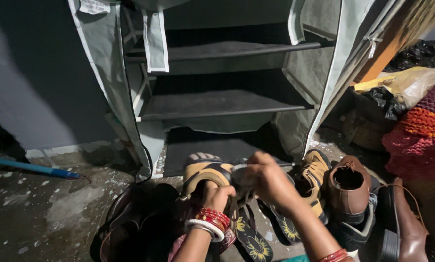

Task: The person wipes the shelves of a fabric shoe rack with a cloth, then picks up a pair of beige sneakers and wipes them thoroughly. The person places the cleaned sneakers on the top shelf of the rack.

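Grey fabric rack [227, 102] stands at twelve o'clock. Left hand [216, 195] clamps a tan shoe [203, 172] from below; right hand [270, 182] pinches its heel at three o'clock.

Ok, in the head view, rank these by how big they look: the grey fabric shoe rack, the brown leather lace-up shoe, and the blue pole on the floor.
1. Grey fabric shoe rack, by far.
2. Brown leather lace-up shoe.
3. Blue pole: longer than the shoe but thin, and partly cut off, so this ranking is unsure.

shoe [204, 171]: tan with black bands, held upright off the floor, before the bottom shelf
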